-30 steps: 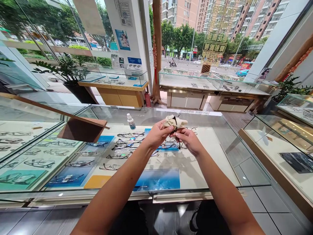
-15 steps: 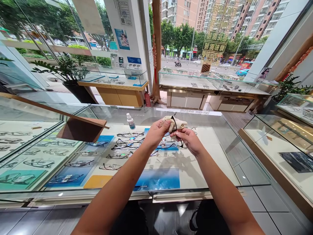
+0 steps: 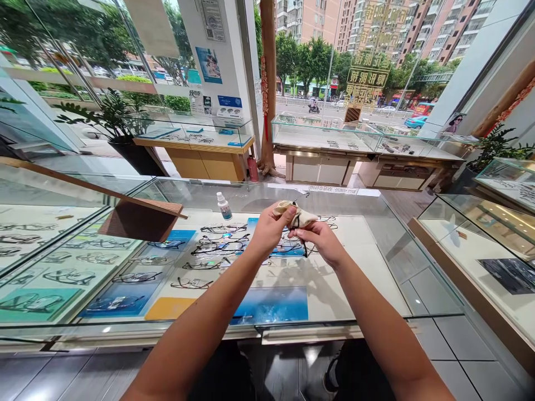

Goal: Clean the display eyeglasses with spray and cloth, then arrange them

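Observation:
Above the glass counter, both hands meet around a pair of dark-rimmed eyeglasses and a cream cloth. My left hand is closed, its thumb pressing the bunched cloth against the frame. My right hand pinches the eyeglasses from the right side, with its fingers touching the cloth's lower edge. One temple points down between the hands and another thin tip sticks up behind the cloth. The lenses are mostly covered by cloth and fingers.
A white spray-type bottle stands on the glass showcase, left of my hands. Rows of eyeglasses lie inside under the glass. A brown wooden stand rests at the left. Another display case is to the right.
The cloth has shifted and been folded over more of the frame, and the hanging temple has swung slightly left. Both hands stay close together at nearly the same spot.

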The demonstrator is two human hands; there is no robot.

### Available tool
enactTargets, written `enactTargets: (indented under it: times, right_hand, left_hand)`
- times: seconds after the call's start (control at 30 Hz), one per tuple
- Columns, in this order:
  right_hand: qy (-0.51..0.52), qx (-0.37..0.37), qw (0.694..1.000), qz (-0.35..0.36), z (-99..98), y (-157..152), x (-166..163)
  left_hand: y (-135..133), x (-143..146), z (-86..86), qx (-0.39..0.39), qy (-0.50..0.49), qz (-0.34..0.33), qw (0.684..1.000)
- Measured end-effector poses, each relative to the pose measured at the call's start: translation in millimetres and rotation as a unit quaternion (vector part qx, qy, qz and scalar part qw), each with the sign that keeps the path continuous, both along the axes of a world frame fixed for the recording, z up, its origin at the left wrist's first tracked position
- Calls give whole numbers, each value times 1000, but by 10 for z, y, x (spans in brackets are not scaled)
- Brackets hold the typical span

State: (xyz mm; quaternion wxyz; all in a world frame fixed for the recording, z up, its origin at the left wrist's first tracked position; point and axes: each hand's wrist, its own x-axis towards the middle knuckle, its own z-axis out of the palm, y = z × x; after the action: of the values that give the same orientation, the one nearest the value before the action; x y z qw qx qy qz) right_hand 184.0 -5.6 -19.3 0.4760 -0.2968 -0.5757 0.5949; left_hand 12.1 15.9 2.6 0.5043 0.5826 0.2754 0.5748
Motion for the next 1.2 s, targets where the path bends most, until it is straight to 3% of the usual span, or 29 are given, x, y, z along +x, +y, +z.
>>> enactTargets:
  times: [0.23,0.33,0.5,0.77,0.97,1.2]
  right_hand:
    - [60,-44,996,-43,13,20,48]
    - [63,-49,995,-51,2,26,38]
    - [26,-20,999,-13,-52,17,-7]
    - [71,-30,997,-17,20,-6,18]
    - [22,-21,1000,1,-58,7,-44]
    - [77,-41,996,-30,19,-9,9]
  left_hand:
    - [58,-112,76,-37,-8,-126,991]
    - [9,-64,95,-26,5,-103,994]
    - [-19,5,55,8,15,-10,1000]
    - [31,-80,77,-47,-9,-125,991]
    - [-16,19,10,-11,5,1,1000]
    - [53,-42,24,-59,-40,-121,990]
